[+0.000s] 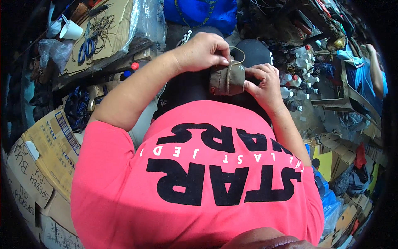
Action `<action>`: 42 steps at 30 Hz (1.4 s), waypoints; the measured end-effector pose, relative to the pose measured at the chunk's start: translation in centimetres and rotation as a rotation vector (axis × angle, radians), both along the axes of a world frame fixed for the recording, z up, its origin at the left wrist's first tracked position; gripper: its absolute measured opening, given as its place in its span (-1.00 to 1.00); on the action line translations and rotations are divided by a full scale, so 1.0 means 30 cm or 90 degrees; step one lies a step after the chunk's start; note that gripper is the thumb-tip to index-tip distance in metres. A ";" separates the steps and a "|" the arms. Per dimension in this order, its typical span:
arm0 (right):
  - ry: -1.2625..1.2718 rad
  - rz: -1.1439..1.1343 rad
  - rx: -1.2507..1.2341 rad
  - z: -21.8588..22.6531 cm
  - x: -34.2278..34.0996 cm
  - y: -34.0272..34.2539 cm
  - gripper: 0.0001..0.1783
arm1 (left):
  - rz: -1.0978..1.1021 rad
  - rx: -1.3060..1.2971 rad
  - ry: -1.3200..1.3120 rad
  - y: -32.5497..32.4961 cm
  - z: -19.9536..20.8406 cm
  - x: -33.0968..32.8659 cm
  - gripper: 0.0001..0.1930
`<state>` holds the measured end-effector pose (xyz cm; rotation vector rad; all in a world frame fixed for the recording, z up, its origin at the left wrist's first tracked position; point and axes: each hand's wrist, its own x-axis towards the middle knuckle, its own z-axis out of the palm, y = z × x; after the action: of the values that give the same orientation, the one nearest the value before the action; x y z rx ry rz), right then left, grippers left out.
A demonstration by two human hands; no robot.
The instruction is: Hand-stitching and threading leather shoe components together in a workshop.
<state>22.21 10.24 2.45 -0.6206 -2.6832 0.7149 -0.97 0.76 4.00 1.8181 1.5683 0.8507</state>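
Observation:
A brown shoe (227, 79), apparently leather, sits over my dark-trousered lap with a raised seam down its middle and a small red tag low on its left. My right hand (265, 86) grips it from the right side, thumb and fingers bent around the edge. At the upper left of the shoe, my left hand (204, 52) is closed in a pinch. A thin tan cord (243, 53) curves in a loop above the shoe, beside the left fingertips. Whether the pinch holds the cord or the shoe's edge is hard to make out.
Blue-handled scissors (86, 50), cord scraps and a white cup (71, 30) lie on cardboard at upper left. Several bottles (295, 81) stand to the right. A blue bag (201, 14) is ahead. Another person's arm (376, 70) shows at far right. Cardboard boxes (52, 153) are at left.

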 end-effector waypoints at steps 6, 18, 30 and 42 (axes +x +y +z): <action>0.010 -0.018 -0.058 -0.055 -0.010 -0.004 -0.83 | 0.028 0.054 0.019 -0.019 -0.013 0.040 -0.92; -0.074 0.125 0.121 0.073 0.151 -0.023 -0.87 | 0.062 0.030 0.147 -0.144 -0.006 -0.010 -0.84; 0.135 -0.296 -0.338 0.071 0.437 0.103 -0.92 | 0.243 -0.047 0.050 -0.354 0.263 -0.292 -0.92; 0.627 -0.215 -1.018 0.107 0.062 0.095 -0.74 | 0.204 0.208 -0.813 -0.226 0.210 -0.154 -0.82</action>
<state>24.07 13.08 5.65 -0.6579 -0.7101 2.1869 -5.58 -6.02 10.30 0.7488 0.8459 1.9613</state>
